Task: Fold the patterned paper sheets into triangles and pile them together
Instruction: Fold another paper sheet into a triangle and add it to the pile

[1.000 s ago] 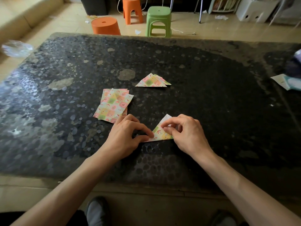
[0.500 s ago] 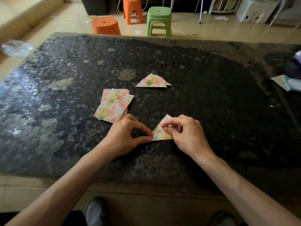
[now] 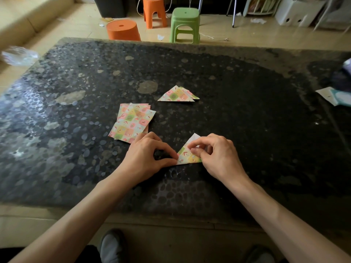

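Dark speckled desk (image 3: pixel 247 111) is lying under my arms. My left hand (image 3: pixel 146 154) is pinching the paper triangle (image 3: pixel 187 156) at its left corner, and my right hand (image 3: pixel 218 156) is pinching its upper flap with curled fingers. Flat sheets (image 3: pixel 133 122) are lying just left, and folded triangles (image 3: pixel 176 94) are piled farther back.

Folded triangle (image 3: pixel 187 155): right part is covered by the right hand (image 3: pixel 220 158), and the left corner is hidden under the left hand (image 3: pixel 146 156). Sheet stack (image 3: pixel 132 122): near corner is covered by the left hand; the count cannot be resolved. Clear object (image 3: pixel 19 56) at the left edge is blurred. Pale paper (image 3: pixel 334 95) is cut off at the right edge.
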Tool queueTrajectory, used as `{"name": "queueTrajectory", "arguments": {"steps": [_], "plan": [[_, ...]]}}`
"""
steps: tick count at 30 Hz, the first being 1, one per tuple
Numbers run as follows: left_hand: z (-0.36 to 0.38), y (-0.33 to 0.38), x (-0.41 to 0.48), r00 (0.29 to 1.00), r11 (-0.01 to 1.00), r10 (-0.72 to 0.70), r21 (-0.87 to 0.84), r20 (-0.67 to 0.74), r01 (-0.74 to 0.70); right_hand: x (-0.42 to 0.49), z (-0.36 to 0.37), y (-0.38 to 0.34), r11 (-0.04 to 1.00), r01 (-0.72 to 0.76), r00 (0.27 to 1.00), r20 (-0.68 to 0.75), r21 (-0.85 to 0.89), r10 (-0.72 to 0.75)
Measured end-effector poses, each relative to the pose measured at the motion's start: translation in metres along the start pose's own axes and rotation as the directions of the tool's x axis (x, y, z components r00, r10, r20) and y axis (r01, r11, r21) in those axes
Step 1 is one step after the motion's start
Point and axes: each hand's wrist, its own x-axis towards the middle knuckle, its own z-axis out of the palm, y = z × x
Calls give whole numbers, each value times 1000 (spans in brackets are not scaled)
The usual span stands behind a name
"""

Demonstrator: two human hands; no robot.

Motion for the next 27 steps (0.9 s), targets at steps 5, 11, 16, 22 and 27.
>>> {"name": "queueTrajectory", "arguments": {"steps": [5, 11, 16, 22, 27], "plan": [[-2, 0, 2, 1000, 999, 20, 44, 20, -20, 0, 0, 0, 1000, 0, 1000, -5, 6, 0], [-13, -2, 4, 992, 998, 13, 59, 126, -20, 1, 1, 0, 1000, -3, 1000, -5, 2, 3], [-12, -6, 4, 990, 999, 27, 34, 136, -32, 0, 0, 0, 1000, -4, 1000, 0, -1, 4], [-8, -3, 4, 995, 998, 7, 56, 96, -13, 0, -1, -1, 1000, -7, 1000, 4, -8, 8], [-7, -1, 3, 997, 999, 12, 51, 80, -16, 1, -1, -1, 1000, -6, 1000, 10, -2, 6]]}}
